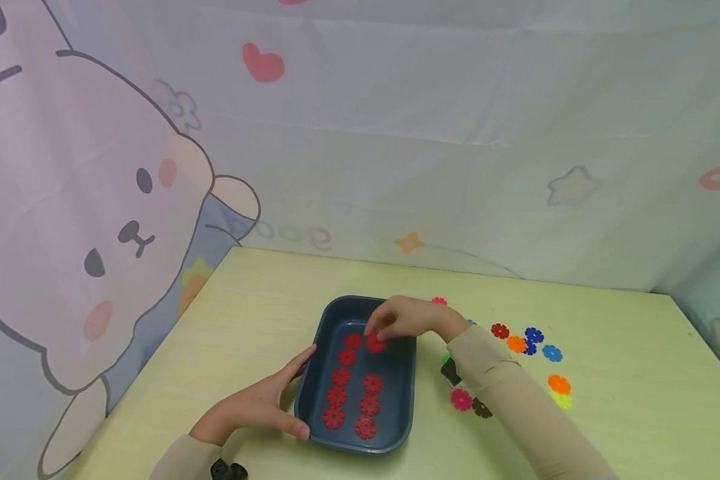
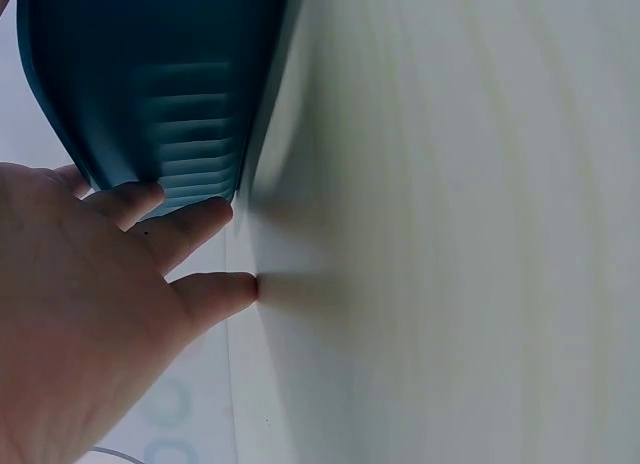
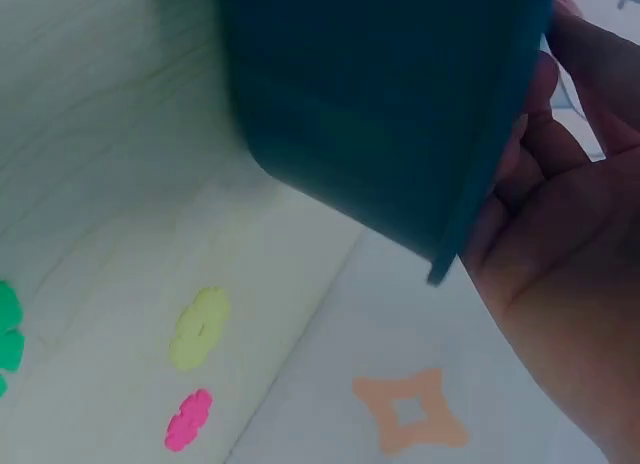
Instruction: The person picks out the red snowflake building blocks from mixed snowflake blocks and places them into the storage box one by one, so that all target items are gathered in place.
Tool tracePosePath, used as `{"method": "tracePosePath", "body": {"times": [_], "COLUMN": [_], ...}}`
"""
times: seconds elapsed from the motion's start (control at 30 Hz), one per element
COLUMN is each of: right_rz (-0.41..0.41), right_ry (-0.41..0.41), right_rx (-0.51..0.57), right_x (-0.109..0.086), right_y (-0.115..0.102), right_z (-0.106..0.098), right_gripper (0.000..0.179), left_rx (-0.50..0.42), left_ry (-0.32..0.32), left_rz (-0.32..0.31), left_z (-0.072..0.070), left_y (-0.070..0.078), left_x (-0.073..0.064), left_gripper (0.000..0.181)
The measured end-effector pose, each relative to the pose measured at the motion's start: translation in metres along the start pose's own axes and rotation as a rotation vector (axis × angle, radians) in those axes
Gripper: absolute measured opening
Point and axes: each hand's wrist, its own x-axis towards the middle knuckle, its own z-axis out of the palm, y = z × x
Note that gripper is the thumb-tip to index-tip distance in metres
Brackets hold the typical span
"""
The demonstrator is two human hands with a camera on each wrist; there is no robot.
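A dark blue rectangular tray [image 1: 401,427] stands on the table, with red notched plastic discs [image 1: 337,396] lying in two columns inside. My left hand [image 1: 258,403] rests against its left side, the thumb near the front corner and the fingers spread along the wall; in the left wrist view, fingertips touch the tray's ribbed outer side [image 2: 190,134]. My right hand [image 1: 405,316] reaches over the far right rim, and its thumb and fingertips pinch a red disc [image 1: 375,344] at the top of the right column. The tray wall hides those fingertips in the right wrist view.
Right of the tray lie loose discs: a dark red one [image 1: 500,331], orange [image 1: 517,344], blue [image 1: 553,353], pink [image 1: 461,400] and brown [image 1: 482,407] among them. A yellow disc [image 1: 561,399] is farther right. A printed cloth [image 1: 360,147] hangs behind the table.
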Motion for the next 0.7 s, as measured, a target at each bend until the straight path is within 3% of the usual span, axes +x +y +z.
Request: {"method": "tracePosePath", "body": {"times": [0.3,0.7], "right_rz": [0.097,0.188], "right_ry": [-0.092,-0.131], "right_rx": [-0.049,-0.137], "right_x": [0.02,0.027], "right_y": [-0.001,-0.003], "right_z": [0.013,0.025], "right_gripper": [0.022,0.026], "left_rx": [0.006,0.006], "left_ry": [-0.002,0.0], "left_rz": [-0.002,-0.009], "left_z": [0.0,-0.001], "left_y": [0.001,0.001], "left_x": [-0.001,-0.002], "left_gripper": [0.122,0.122]}}
